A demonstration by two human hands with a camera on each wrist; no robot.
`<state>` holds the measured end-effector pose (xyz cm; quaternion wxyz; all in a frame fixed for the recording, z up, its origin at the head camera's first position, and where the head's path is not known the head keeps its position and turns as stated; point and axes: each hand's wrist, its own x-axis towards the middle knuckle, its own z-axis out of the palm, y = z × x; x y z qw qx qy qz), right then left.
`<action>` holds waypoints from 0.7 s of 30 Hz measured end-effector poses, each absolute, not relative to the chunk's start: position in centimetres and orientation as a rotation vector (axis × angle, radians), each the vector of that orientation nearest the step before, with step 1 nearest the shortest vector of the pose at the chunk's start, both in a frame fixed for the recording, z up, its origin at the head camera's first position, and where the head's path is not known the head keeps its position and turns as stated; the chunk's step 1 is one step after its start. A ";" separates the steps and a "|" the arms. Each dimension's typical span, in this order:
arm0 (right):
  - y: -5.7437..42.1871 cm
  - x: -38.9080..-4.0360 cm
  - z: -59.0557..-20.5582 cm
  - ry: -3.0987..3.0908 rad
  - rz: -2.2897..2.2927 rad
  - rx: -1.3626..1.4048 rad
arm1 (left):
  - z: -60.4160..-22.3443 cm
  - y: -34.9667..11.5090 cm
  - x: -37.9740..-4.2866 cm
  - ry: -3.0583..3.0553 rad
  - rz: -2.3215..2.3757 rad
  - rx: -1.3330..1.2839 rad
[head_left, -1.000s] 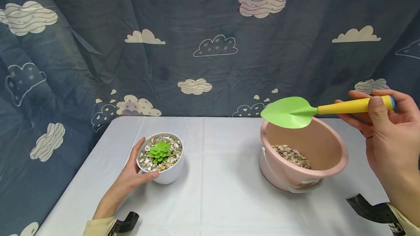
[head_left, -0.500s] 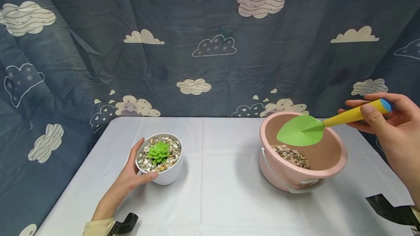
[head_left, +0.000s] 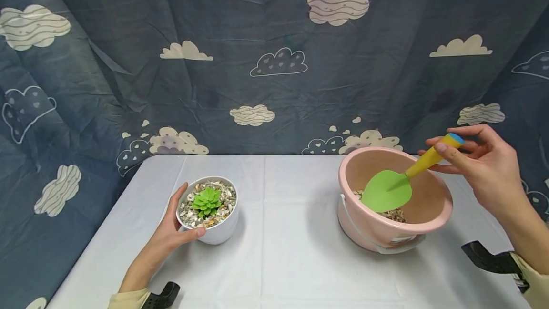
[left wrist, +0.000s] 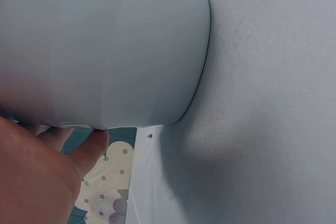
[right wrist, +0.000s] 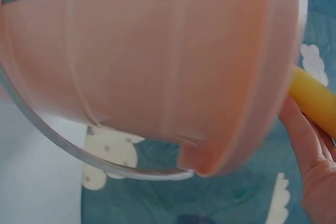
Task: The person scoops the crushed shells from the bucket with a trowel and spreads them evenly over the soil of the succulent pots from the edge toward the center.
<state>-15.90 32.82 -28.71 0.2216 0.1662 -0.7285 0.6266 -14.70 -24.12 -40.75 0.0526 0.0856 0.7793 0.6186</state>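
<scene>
My left hand (head_left: 173,230) holds a white pot (head_left: 223,229) by its left side, thumb at the near rim and fingers behind. In the pot a small green succulent (head_left: 208,201) sits amid pale gravel. In the left wrist view the pot (left wrist: 115,51) stands on the white cloth. With my right hand (head_left: 484,161) I grip the yellow handle of a garden trowel (head_left: 429,159). Its green blade slants down inside a pink bucket (head_left: 396,235), overlapping the brownish chips (head_left: 394,214) at the bottom. The right wrist view has the bucket (right wrist: 142,66) hiding the blade.
A white cloth (head_left: 296,271) covers the table, with the pot on the left and the bucket on the right. The bucket's pale handle (head_left: 399,249) hangs down its near side. A dark curtain (head_left: 240,23) with printed clouds rises behind.
My right hand has moved left and tipped the trowel, so its blade has come down from above the rim into the bucket. My left hand stays at the pot.
</scene>
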 end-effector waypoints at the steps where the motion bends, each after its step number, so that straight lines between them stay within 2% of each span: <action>1: 32.9 -16.2 -28.9 -1.988 1.775 0.482 | -40.8 -24.1 -14.7 2.369 1.882 0.262; 10: 32.8 -17.3 -29.9 -2.394 1.344 0.299 | -40.7 -24.1 -14.7 2.367 1.885 0.255; 21: 31.7 -18.1 -31.3 -2.560 1.377 0.270 | -40.8 -24.1 -14.7 2.377 1.892 0.260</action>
